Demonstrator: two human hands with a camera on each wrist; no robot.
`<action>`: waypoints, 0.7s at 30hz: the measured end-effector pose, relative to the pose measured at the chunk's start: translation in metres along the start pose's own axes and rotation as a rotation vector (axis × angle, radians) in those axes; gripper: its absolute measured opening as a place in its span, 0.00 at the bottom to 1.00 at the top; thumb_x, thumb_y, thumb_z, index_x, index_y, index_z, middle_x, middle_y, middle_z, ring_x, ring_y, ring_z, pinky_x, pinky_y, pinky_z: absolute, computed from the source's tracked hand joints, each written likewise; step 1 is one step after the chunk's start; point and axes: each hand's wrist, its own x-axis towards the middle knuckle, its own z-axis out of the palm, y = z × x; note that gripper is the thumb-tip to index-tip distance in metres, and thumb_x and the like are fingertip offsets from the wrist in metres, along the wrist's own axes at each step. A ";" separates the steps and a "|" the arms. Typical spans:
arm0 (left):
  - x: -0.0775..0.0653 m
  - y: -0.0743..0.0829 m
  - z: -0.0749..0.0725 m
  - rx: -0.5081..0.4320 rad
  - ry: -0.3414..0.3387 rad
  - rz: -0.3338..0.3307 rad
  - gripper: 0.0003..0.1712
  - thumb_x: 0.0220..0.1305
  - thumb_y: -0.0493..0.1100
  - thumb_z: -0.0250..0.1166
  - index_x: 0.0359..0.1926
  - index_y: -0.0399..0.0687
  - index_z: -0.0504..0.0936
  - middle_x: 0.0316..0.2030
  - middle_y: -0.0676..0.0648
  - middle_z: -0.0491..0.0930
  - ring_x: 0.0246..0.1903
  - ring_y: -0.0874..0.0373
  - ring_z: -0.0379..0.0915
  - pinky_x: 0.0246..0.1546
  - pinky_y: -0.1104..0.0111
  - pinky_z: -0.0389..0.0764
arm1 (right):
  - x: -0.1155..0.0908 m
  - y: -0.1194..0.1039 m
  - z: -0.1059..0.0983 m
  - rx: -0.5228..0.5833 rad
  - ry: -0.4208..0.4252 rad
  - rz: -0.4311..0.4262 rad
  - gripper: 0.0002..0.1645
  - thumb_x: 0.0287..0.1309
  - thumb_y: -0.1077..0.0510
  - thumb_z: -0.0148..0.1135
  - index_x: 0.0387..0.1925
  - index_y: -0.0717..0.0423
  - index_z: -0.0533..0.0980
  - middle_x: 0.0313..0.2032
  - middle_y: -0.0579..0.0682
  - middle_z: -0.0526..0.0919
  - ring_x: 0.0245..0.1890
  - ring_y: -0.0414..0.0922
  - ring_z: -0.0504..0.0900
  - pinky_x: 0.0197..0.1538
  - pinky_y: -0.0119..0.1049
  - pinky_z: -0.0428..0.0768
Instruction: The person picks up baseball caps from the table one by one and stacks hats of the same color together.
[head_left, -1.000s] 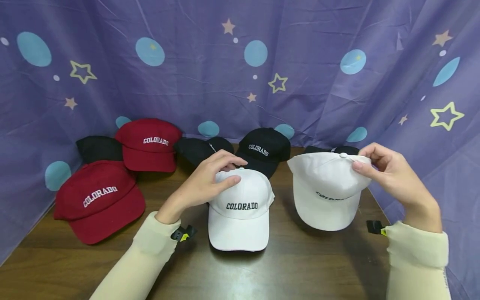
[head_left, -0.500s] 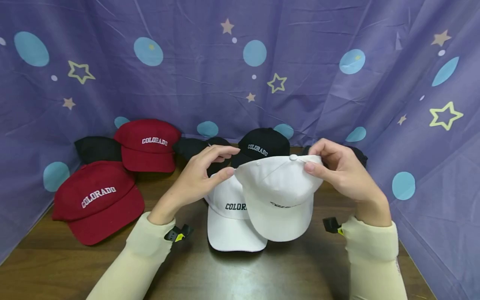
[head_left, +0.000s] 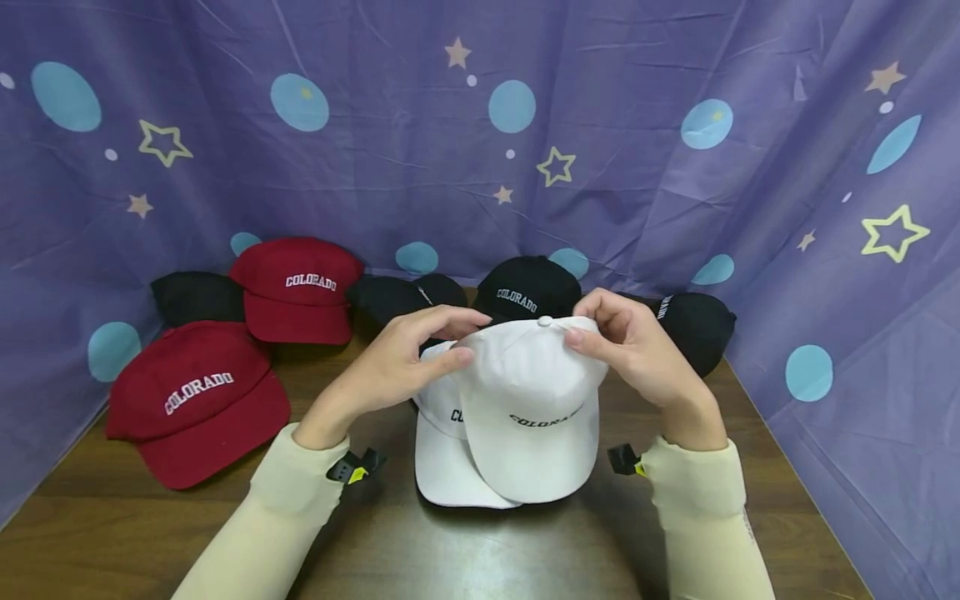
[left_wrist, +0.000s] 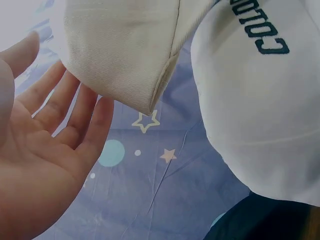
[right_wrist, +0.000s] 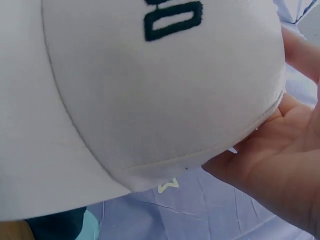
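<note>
A white cap [head_left: 543, 450] with dark COLORADO lettering hangs tilted in front, its brim downward. My right hand [head_left: 637, 354] pinches its crown near the top button; in the right wrist view the fingers [right_wrist: 285, 127] reach behind the white fabric. Partly covered by it, a second white cap [head_left: 446, 467] sits on the table to its left. My left hand [head_left: 390, 367] is beside the tops of both white caps, thumb apart from the fingers. White fabric [left_wrist: 120, 50] lies in front of those fingertips in the left wrist view; whether they press on it I cannot tell.
Two red caps [head_left: 198, 396] stand on the left of the wooden table [head_left: 360, 550], a black cap [head_left: 198, 298] behind them. Further black caps [head_left: 528, 283] line the back, one [head_left: 693, 333] at the right. A purple curtain [head_left: 420, 200] borders the table.
My right hand has carried its white cap leftward from the right side, so it now overlaps the other white cap. The left hand has stayed nearly in place.
</note>
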 end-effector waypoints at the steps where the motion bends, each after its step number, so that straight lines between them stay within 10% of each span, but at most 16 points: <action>1: 0.000 -0.001 0.001 -0.009 -0.005 0.008 0.21 0.63 0.38 0.65 0.57 0.43 0.75 0.50 0.50 0.78 0.49 0.57 0.74 0.53 0.56 0.73 | 0.000 0.001 0.000 0.005 0.005 0.004 0.05 0.60 0.67 0.61 0.36 0.61 0.72 0.25 0.58 0.74 0.23 0.49 0.73 0.23 0.36 0.74; 12: 0.000 -0.016 0.007 -0.024 -0.105 -0.048 0.30 0.58 0.47 0.70 0.60 0.54 0.72 0.47 0.56 0.74 0.46 0.61 0.69 0.49 0.61 0.73 | 0.004 0.011 0.008 0.073 0.018 0.071 0.07 0.61 0.65 0.61 0.37 0.63 0.71 0.28 0.57 0.75 0.26 0.49 0.74 0.26 0.35 0.77; 21: -0.001 -0.011 0.005 -0.333 -0.198 -0.152 0.26 0.60 0.35 0.66 0.58 0.47 0.69 0.48 0.47 0.76 0.45 0.54 0.74 0.43 0.57 0.80 | 0.005 0.015 0.009 -0.023 -0.031 0.103 0.07 0.62 0.62 0.61 0.40 0.59 0.73 0.31 0.57 0.76 0.29 0.50 0.75 0.29 0.36 0.78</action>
